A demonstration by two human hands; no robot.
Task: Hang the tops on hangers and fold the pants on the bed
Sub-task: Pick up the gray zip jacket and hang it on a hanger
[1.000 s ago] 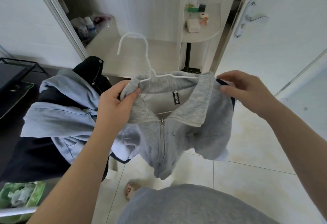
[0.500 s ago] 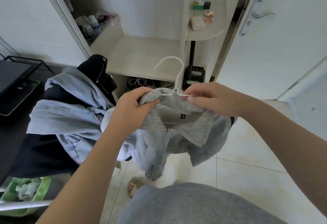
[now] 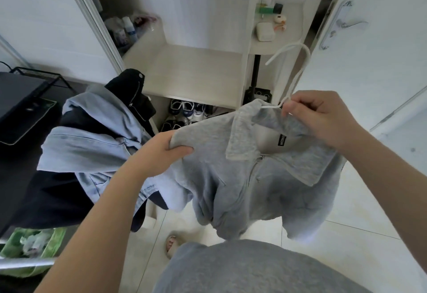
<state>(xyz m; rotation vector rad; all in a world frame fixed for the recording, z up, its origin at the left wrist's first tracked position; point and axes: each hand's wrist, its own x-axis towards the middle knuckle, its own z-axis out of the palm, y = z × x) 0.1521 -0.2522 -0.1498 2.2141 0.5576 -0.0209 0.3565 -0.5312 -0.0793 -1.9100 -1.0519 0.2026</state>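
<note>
Head view, looking down at two bare arms that hold a garment over a pale tiled floor point(image 3: 351, 221).

The light grey zip-front top with a wide flat collar point(image 3: 265, 188) hangs in the air at the centre, between the hands, with its lower part bunched and drooping. A thin white hanger point(image 3: 298, 66) sits inside its neck opening, and the hook rises up and to the right. The left hand point(image 3: 161, 151) grips the top's left shoulder, with the thumb on the near side of the cloth and the fingers curled behind it. The right hand point(image 3: 323, 117) pinches the hanger's neck, with the back of the collar under its curled fingers.

A small black label with white lettering point(image 3: 282, 140) is sewn inside the collar. It lies sideways and is too blurred to read.

At the left, a light blue denim shirt point(image 3: 92, 151) lies heaped over a dark navy garment point(image 3: 129, 86).

Far behind stands an open white wardrobe with a pale wooden shelf point(image 3: 184, 70). Pairs of shoes point(image 3: 184, 110) sit under it. A rounded corner shelf point(image 3: 277, 46) to its right carries small boxes. At far right is a white door with a silver lever handle point(image 3: 346, 24). A green bag point(image 3: 30, 246) sits at near left.
</note>
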